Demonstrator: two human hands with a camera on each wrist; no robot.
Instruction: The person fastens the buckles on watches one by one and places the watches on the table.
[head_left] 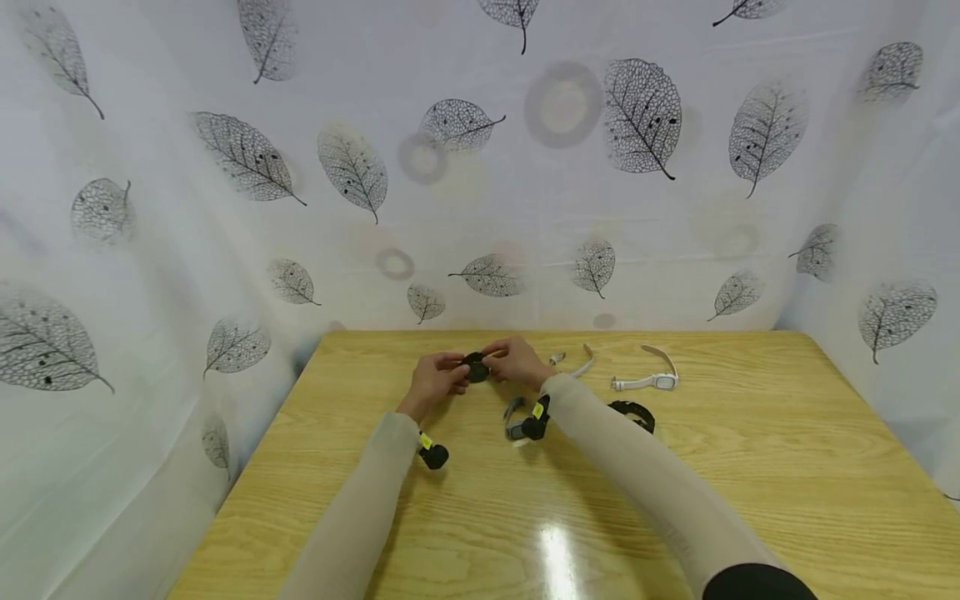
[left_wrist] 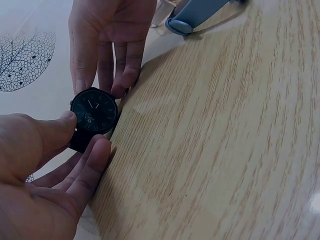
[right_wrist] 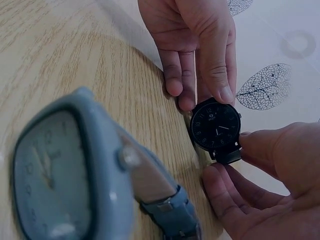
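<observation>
A black wristwatch (head_left: 476, 367) with a round dark dial is held between both hands near the table's far edge. My left hand (head_left: 437, 379) pinches one side of it, thumb against the case rim in the left wrist view. From the opposite side my right hand (head_left: 517, 361) grips it, with thumb and fingers at the rim and strap in the right wrist view. The dial (right_wrist: 216, 127) faces up toward the cameras. Most of the strap is hidden by fingers. Just below the right wrist stands a grey-blue watch (right_wrist: 55, 170) with a squarish face.
Right of the hands lie a white watch (head_left: 664, 381), another white watch strap (head_left: 582, 365) partly behind the right hand, and a black strap (head_left: 633, 412) partly behind the right forearm. A leaf-patterned curtain (head_left: 480, 208) hangs behind the wooden table (head_left: 750, 467).
</observation>
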